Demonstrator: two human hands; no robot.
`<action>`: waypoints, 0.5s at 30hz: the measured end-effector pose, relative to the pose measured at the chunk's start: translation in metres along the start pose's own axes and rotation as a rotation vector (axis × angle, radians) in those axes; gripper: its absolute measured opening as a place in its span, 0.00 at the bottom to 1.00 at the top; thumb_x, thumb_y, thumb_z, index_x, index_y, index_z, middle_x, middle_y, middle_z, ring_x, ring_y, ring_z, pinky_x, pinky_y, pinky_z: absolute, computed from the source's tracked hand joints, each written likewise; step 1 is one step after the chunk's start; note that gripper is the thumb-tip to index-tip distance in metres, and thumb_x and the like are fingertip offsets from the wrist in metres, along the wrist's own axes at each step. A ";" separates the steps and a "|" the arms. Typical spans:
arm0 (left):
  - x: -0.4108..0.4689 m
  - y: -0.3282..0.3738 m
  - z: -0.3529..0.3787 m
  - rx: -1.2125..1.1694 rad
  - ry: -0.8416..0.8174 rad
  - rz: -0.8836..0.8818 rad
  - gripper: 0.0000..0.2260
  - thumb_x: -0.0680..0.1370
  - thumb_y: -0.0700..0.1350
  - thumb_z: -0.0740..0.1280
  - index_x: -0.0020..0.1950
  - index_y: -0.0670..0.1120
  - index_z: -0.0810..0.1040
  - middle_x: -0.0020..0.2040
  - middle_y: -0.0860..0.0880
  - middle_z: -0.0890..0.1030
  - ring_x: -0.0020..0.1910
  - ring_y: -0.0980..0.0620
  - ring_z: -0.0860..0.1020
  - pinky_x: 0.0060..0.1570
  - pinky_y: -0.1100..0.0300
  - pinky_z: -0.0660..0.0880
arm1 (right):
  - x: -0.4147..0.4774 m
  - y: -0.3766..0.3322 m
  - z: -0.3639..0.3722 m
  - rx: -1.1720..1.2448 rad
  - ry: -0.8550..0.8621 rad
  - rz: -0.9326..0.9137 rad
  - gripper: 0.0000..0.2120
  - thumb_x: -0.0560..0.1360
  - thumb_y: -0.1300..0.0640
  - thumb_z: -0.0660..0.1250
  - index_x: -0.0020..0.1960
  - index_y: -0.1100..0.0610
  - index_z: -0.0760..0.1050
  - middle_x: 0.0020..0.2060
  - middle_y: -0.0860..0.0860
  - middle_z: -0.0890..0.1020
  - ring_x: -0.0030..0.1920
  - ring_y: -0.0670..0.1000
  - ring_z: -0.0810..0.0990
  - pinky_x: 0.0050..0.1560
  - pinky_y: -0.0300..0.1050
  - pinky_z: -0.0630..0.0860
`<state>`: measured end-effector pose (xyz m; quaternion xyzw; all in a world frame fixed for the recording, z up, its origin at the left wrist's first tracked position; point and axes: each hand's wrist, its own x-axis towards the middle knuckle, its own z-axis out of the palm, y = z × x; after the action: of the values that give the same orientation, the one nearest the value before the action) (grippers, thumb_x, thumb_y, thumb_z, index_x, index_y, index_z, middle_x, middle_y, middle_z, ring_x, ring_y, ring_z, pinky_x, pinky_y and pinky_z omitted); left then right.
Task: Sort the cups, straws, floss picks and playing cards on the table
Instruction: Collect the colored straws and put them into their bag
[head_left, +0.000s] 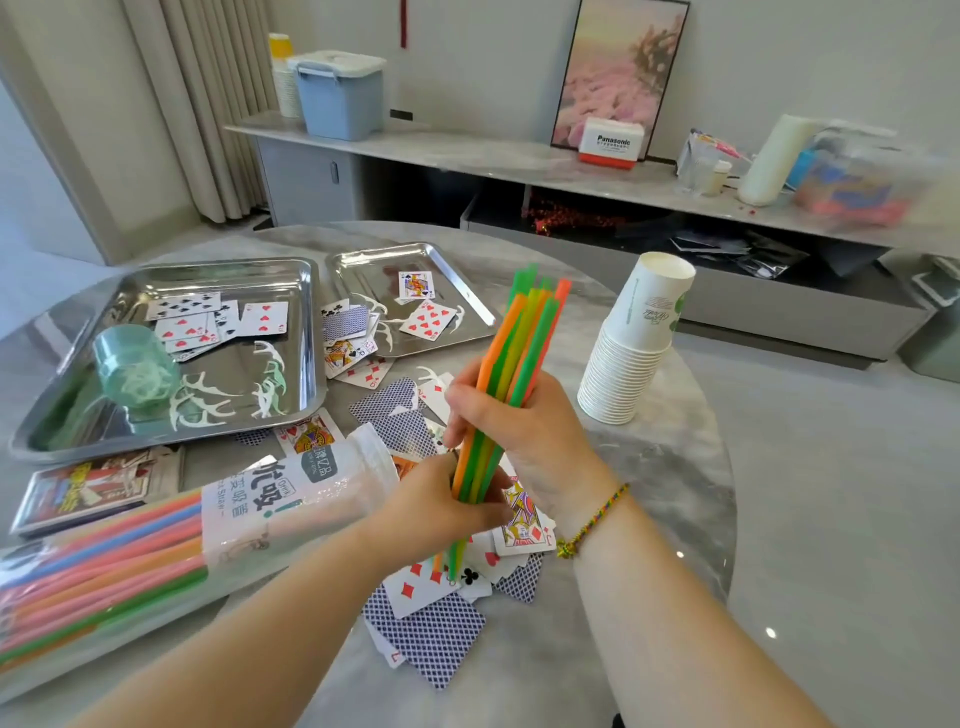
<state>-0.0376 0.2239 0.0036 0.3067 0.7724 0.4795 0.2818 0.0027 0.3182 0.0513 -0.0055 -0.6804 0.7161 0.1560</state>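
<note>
The two bare forearms come in from the bottom edge, the left from the lower left and the right from the lower right, and meet over the middle of the round marble table (675, 493). The left hand (436, 512) is the lower one, its fingers curled round the lower part of a bundle of straws (519, 343). The right hand (519, 431), with a beaded bracelet (592, 519) on its wrist, wraps the same bundle just above it, knuckles to the left. Both grips are closed on the bundle.

The orange, green and yellow straws stand nearly upright and lean to the right at the top. Their upper ends fan out well above the right hand; their lower ends stick out under the left hand and reach down to the loose playing cards (431, 634) scattered on the table beneath the hands, some face up, some face down.

A leaning stack of paper cups (628, 353) stands near the bundle on its right. At the left edge lies a clear straw pack (156, 561) holding pink, blue, orange and green straws, with a card box (83, 491) just behind it. Further back, a large steel tray (156, 439) holds cards, white floss picks (202, 400) and a tipped teal container (135, 369). To its right, a smaller steel tray (457, 283) holds a few cards and picks.
</note>
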 end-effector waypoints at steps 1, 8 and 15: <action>0.001 -0.006 0.002 0.012 -0.014 -0.009 0.11 0.72 0.40 0.69 0.36 0.53 0.73 0.35 0.56 0.76 0.35 0.60 0.75 0.42 0.65 0.76 | 0.000 0.003 0.001 -0.002 0.000 0.017 0.03 0.65 0.59 0.66 0.34 0.54 0.73 0.21 0.48 0.76 0.24 0.44 0.76 0.30 0.35 0.74; 0.003 -0.023 0.002 0.023 -0.069 -0.014 0.10 0.78 0.40 0.62 0.38 0.51 0.72 0.32 0.52 0.74 0.31 0.60 0.74 0.41 0.64 0.74 | 0.002 0.021 0.003 -0.010 -0.009 0.101 0.12 0.72 0.67 0.66 0.33 0.54 0.73 0.21 0.49 0.76 0.24 0.45 0.76 0.30 0.36 0.75; -0.004 -0.025 -0.012 0.125 -0.080 -0.083 0.04 0.74 0.44 0.68 0.43 0.51 0.73 0.43 0.55 0.78 0.40 0.60 0.76 0.42 0.68 0.74 | 0.005 0.024 0.009 -0.005 0.002 0.119 0.11 0.76 0.69 0.59 0.38 0.57 0.70 0.20 0.49 0.76 0.25 0.46 0.78 0.34 0.40 0.77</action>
<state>-0.0482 0.2052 -0.0138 0.3104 0.8010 0.4057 0.3122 -0.0091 0.3103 0.0295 -0.0472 -0.6806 0.7222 0.1141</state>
